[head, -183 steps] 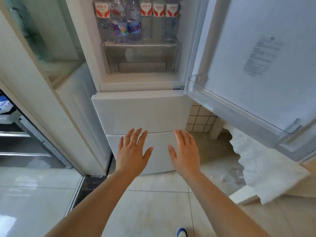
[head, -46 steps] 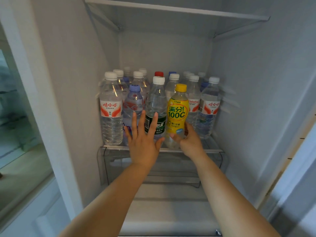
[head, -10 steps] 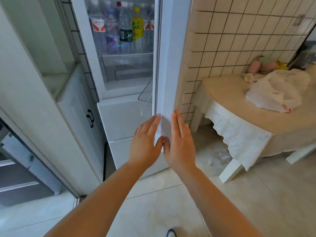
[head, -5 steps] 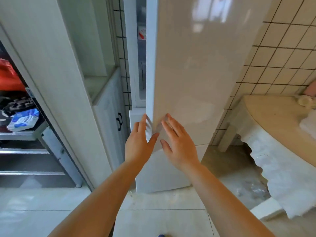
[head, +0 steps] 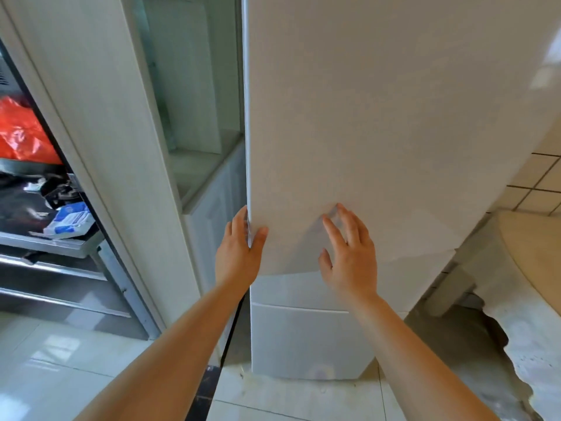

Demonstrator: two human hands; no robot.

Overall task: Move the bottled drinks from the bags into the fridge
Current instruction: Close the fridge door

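The white fridge door (head: pixel 379 117) fills the upper right of the head view and hides the fridge's inside and all the bottles. My left hand (head: pixel 239 253) is at the door's left edge near its lower corner, thumb on the front face and fingers round the edge. My right hand (head: pixel 349 256) is spread open over the door's lower front, fingers straight, fingertips at or just off the surface. Below the door are the fridge's lower drawer fronts (head: pixel 303 338). No bag is in view.
A tall white cabinet (head: pixel 121 147) with a glass-fronted recess stands left of the fridge. Further left, metal shelves (head: pixel 45 238) hold a red bag (head: pixel 21 132) and packets. A table with a white cloth (head: pixel 531 268) stands at the right, against a tiled wall.
The fridge door has swung from open to covering the compartment; the bottles seen a second ago are hidden. Both hands followed the door, and my right hand moved to the right across its front.
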